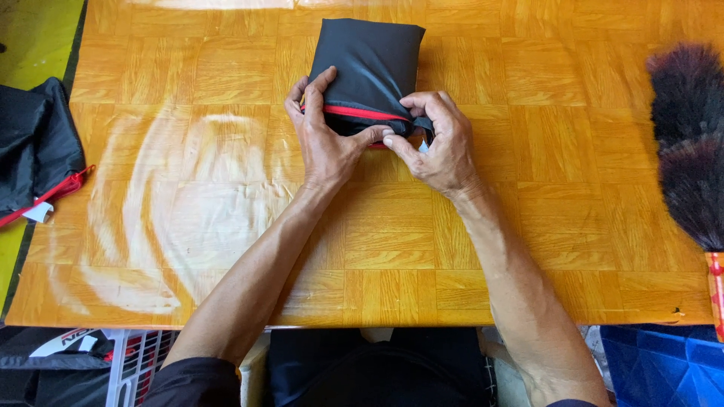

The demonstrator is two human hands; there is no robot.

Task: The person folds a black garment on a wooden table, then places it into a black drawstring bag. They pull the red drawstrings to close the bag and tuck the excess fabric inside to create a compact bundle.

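Zipper closing looks nearly finished: the black pouch (369,64) near the far edge of the tabletop (226,226) is packed full. The left hand (324,139) grips its red zipper (362,113) edge; the right hand (441,143) pinches the end at the pouch's right corner.

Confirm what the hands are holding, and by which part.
Both hold the black fabric pouch at its near, red-zippered edge: the left hand grips the left end, and the right hand pinches the right end, by the zipper.
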